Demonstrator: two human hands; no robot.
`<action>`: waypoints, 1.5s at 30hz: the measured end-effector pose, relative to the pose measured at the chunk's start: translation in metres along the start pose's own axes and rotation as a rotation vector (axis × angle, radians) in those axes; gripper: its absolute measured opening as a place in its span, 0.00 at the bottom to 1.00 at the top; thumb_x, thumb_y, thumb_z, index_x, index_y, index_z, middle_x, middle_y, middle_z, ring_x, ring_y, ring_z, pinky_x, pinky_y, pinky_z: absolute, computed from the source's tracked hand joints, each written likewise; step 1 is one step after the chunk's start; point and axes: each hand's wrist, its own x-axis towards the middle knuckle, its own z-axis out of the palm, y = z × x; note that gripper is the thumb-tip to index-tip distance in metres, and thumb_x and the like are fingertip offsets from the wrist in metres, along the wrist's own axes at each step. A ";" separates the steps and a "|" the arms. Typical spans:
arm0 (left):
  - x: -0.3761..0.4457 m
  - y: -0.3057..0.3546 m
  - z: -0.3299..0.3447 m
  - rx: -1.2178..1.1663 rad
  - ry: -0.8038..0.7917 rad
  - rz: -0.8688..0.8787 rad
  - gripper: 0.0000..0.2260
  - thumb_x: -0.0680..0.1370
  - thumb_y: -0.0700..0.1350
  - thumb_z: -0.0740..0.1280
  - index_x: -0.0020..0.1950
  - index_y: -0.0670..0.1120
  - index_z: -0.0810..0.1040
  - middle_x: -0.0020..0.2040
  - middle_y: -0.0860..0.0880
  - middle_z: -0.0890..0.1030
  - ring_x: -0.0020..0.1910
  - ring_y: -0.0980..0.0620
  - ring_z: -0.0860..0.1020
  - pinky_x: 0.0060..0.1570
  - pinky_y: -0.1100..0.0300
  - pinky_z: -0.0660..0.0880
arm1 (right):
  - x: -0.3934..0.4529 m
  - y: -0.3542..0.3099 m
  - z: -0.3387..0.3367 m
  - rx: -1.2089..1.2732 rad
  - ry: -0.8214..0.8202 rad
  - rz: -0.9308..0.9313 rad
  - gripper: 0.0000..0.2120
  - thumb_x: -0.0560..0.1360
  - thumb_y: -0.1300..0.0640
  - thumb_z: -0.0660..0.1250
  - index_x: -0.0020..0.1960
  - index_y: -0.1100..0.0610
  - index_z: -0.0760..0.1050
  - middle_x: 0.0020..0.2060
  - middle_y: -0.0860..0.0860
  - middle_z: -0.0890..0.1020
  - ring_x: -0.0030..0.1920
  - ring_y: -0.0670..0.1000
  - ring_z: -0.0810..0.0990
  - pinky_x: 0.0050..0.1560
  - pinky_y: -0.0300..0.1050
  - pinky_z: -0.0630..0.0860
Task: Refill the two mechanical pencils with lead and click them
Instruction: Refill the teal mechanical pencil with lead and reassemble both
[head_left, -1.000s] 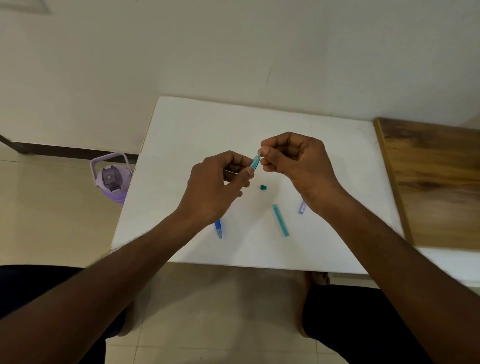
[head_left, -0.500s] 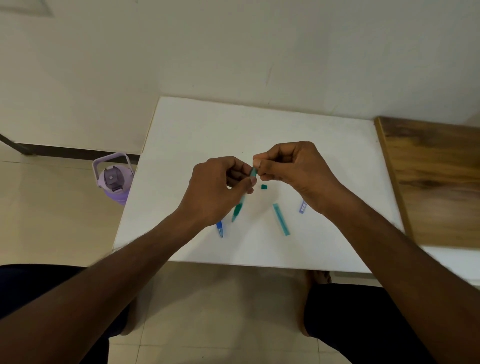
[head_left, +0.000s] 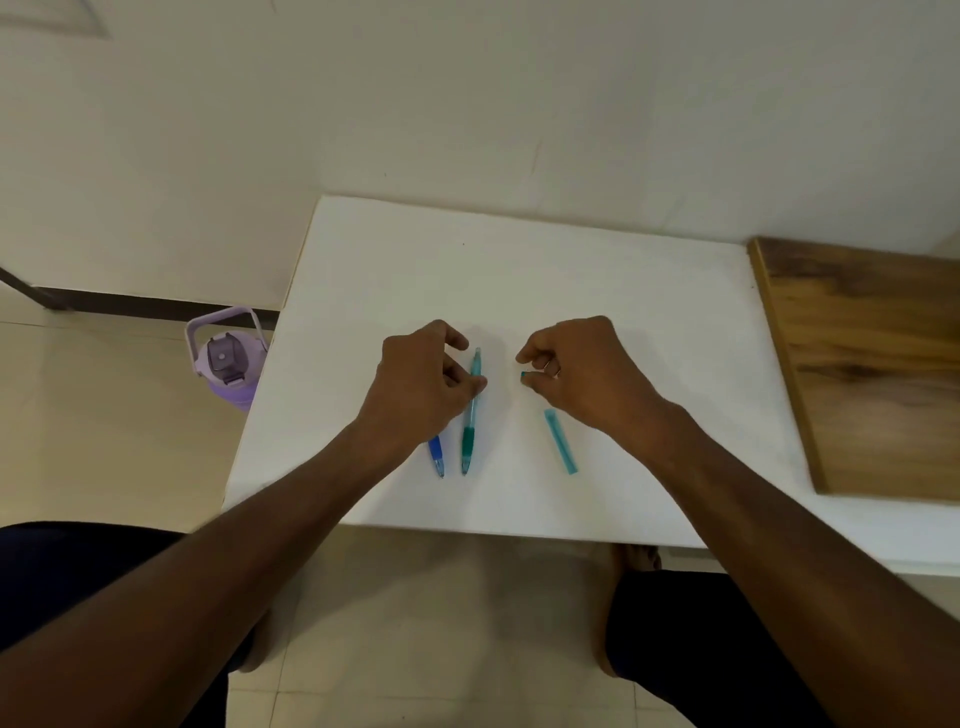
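A teal mechanical pencil (head_left: 470, 415) lies on the white table (head_left: 519, 270) with its tip toward me. My left hand (head_left: 423, 382) is low over it, thumb and curled fingers pinching its barrel near the middle. Beside it on the left lies a blue pencil (head_left: 435, 453), its upper half hidden under my left hand. My right hand (head_left: 582, 371) pinches a small teal cap (head_left: 524, 374) between thumb and fingertip, close to the table. A teal lead tube (head_left: 560, 441) lies below my right hand.
A wooden board (head_left: 872, 374) covers the table's right side. A lilac water bottle (head_left: 226, 364) stands on the floor by the table's left edge. My knees sit under the near edge.
Both hands have come apart and dropped to the table. The teal pencil went from held up between both hands to lying flat, and my right hand has closed on the small cap.
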 end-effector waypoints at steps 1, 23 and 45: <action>0.000 0.000 0.001 0.008 0.007 0.008 0.19 0.74 0.51 0.80 0.61 0.48 0.80 0.42 0.52 0.87 0.38 0.57 0.84 0.45 0.69 0.77 | 0.001 -0.001 0.004 -0.019 -0.010 -0.005 0.13 0.76 0.52 0.78 0.60 0.53 0.86 0.45 0.47 0.83 0.42 0.43 0.78 0.56 0.37 0.77; -0.020 0.038 0.071 0.419 -0.239 0.483 0.19 0.78 0.62 0.71 0.64 0.54 0.81 0.51 0.52 0.81 0.43 0.53 0.77 0.47 0.61 0.78 | -0.009 0.013 -0.052 0.009 0.203 0.064 0.05 0.78 0.54 0.76 0.50 0.55 0.85 0.44 0.49 0.87 0.44 0.49 0.84 0.58 0.47 0.83; -0.017 0.040 0.034 -0.269 -0.082 0.156 0.06 0.80 0.51 0.74 0.54 0.51 0.86 0.49 0.58 0.87 0.46 0.57 0.85 0.46 0.73 0.77 | -0.020 0.012 -0.063 0.765 0.128 0.179 0.06 0.75 0.60 0.78 0.51 0.55 0.88 0.43 0.52 0.89 0.43 0.51 0.90 0.47 0.41 0.85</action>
